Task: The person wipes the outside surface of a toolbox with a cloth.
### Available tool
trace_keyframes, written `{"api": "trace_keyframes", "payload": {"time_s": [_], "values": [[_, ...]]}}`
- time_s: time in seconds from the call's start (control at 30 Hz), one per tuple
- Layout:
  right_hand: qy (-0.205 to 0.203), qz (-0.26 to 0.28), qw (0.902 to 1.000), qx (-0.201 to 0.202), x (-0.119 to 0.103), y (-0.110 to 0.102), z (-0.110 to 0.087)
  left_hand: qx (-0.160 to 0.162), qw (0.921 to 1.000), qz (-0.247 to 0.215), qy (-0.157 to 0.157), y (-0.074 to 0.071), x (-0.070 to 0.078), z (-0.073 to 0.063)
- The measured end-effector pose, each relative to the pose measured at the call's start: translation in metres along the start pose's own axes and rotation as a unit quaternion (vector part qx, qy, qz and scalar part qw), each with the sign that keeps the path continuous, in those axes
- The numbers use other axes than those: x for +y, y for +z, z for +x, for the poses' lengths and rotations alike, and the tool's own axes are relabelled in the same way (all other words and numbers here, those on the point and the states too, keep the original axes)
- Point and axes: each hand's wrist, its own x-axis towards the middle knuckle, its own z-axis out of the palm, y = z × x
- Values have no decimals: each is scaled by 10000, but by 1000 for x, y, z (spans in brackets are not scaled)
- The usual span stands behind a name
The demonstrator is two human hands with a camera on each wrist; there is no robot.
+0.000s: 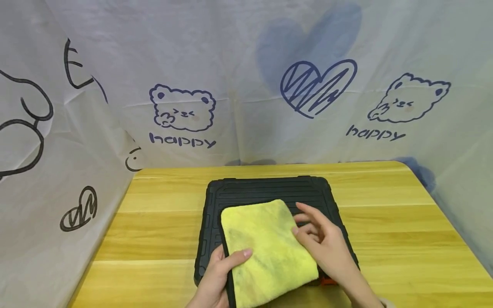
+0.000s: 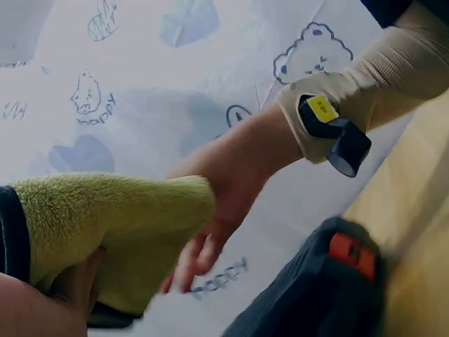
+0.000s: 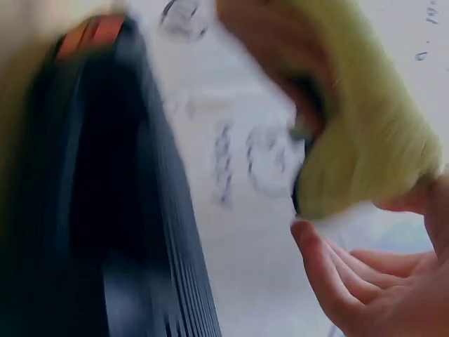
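Note:
A folded yellow plush cloth (image 1: 269, 252) with a dark edging is held up above a black ribbed plastic case (image 1: 265, 188). My left hand (image 1: 217, 273) grips the cloth along its left side, thumb lying on top and the other fingers underneath. At the opposite side, my right hand (image 1: 323, 239) has its thumb against the cloth's edge. Its fingers (image 3: 330, 270) are loosely extended and apart from the cloth in the right wrist view. Grey smudges mark the cloth's upper face.
The case lies on a wood-grain table (image 1: 154, 239), with a red latch (image 2: 353, 254) on its near side. A white printed curtain (image 1: 246, 85) hangs behind the table and along its sides. A small camera (image 2: 344, 147) is strapped to the right wrist.

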Motion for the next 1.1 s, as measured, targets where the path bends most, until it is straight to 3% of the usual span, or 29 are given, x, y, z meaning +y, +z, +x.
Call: {"api": "trace_keyframes", "payload": {"time_s": [0.07, 0.13, 0.2, 0.27, 0.33, 0.37, 0.47, 0.6, 0.7, 0.77, 0.8, 0.87, 1.0, 1.1], "values": [[-827, -1122, 9890, 501, 12, -8, 7, 277, 9994, -94, 186, 0, 5, -1], [-1496, -2162, 9591, 1047, 28, -20, 15, 585, 9965, 66, 594, -2, 13, -2], [-1813, -3078, 9218, 1508, 46, -35, 22, 929, 9886, 492, 1078, -6, 23, -3], [-1851, -3700, 8943, 1703, 63, -51, 27, 1333, 9709, 1183, 1599, -11, 35, -4], [-1617, -4080, 8839, 1613, 78, -64, 29, 1695, 9437, 1985, 2033, -18, 47, -3], [-1420, -4188, 8845, 1485, 84, -69, 30, 1899, 9263, 2405, 2191, -23, 53, -2], [-781, -4314, 8936, 966, 96, -78, 30, 2341, 8625, 3640, 2624, -38, 69, 2], [-181, -4255, 9041, 349, 105, -80, 31, 2675, 7520, 5068, 3256, -61, 84, 12], [-10, -4189, 9080, 117, 108, -79, 33, 2809, 6706, 5761, 3736, -77, 93, 23], [52, -4217, 9067, 13, 109, -78, 34, 2849, 6365, 6044, 3853, -86, 97, 31], [78, -4259, 9047, -40, 109, -77, 34, 2853, 6253, 6166, 3839, -90, 99, 36], [142, -4372, 8991, -147, 108, -77, 34, 2762, 6189, 6375, 3664, -97, 102, 46], [307, -4617, 8861, -280, 104, -77, 35, 2374, 6437, 6705, 2822, -107, 101, 69], [380, -4714, 8805, -343, 101, -78, 36, 2205, 6546, 6824, 2392, -109, 98, 84]]}}
